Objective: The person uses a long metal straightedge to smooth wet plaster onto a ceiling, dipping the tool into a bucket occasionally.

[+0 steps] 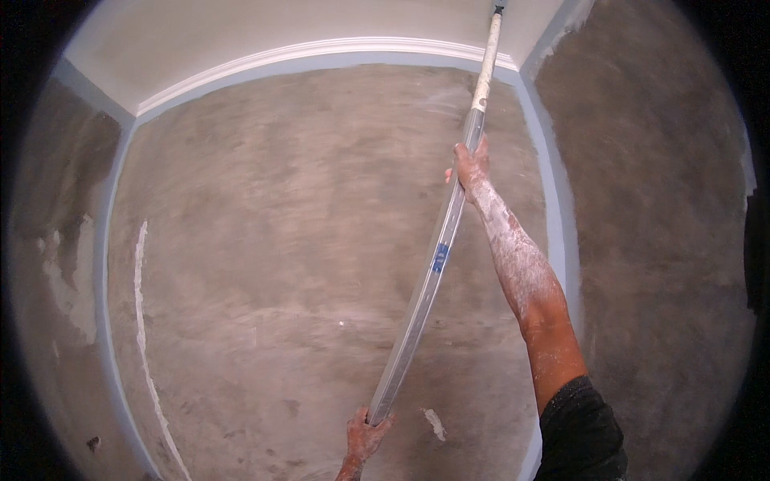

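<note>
A long pole (417, 313) slants across the wall in front of me, from low centre to upper right. Its grey metal lower part bears a blue label, and its upper end is a thinner, whitish, splattered tube (490, 60) with a dark fitting, cut off by the picture's top edge. Near the pole's bottom end, my left hand (366, 435) is closed round it. Higher up, my right hand (472, 170) wraps the grey part just below the whitish tube. White dust or compound covers my right forearm.
The brown-grey wall (265, 216) ahead meets side walls at corners with pale blue-grey bands (549, 184). White moulding (321, 48) runs along the top, below a pale surface (265, 24). A whitish line (141, 313) marks the left side, and a whitish patch (435, 423) lies lower centre.
</note>
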Demonstrator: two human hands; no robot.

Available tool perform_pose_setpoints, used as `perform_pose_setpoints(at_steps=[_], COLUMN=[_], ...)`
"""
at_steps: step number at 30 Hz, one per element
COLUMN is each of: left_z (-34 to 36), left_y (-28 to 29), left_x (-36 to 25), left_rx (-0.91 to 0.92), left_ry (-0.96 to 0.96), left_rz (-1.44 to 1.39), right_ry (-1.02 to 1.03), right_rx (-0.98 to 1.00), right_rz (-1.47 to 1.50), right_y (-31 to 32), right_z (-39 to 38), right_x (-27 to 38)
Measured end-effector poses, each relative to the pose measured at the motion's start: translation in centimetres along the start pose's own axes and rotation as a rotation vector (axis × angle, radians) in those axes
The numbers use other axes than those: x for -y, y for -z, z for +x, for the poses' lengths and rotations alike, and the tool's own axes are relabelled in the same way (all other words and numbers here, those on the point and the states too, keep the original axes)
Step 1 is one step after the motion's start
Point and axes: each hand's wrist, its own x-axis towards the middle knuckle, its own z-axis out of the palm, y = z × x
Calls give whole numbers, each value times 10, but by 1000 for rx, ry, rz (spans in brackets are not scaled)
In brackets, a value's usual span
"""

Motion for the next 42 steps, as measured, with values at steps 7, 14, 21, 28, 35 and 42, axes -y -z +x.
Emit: perform_pose_setpoints(at_steps=[7,14,21,28,35,42], left_z=[-36,-74,-100,-108,-93,-64], left_y=[-5,-15,-73,-115,-145,-115], left_x=[-19,-52,-82,-83,-67,-29], left_rx=[-87,-191,-565,-463,-428,-265], left_ry=[106,190,186,153,70,178], left_rz=[-4,69,154,-166,-318,-230], right_ry=[-124,-165,-194,-232,-210,-167], right_rx=[24,108,171,278,313,216], right_rz=[85,199,320,268,178,68], right_y=[-4,-2,5,20,30,11], right_z=[2,9,9,9,13,19], right_x=[-10,-16,-20,-13,-16,-22])
